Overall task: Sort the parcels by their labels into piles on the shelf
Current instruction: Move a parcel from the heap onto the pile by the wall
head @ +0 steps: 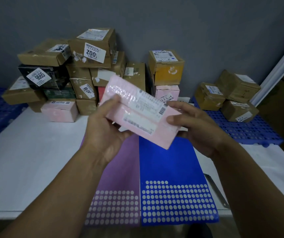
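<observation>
Right, you've got the pink parcel point(143, 115) up in both hands, held above the white bench point(26, 160) with its labelled face tilted toward you. There are white labels and a barcode on it, but the print is too blurred to read. Your left hand point(103, 133) has a grip on the near-left end, thumb over the top face and fingers underneath; your right hand point(198, 127) grips the right end, thumb on top. Below the parcel, a purple sheet point(117, 169) and a blue sheet point(172, 169) lie side by side on the bench, each with rows of pale dots at the near end. Against the grey wall stands the big pile of parcels point(84, 88) — a brown box marked 002 point(93, 48) on top, a black box marked 9665 point(43, 76) to its left. Off right, a smaller pile point(227, 95) sits on a blue perforated mat point(251, 131).
</observation>
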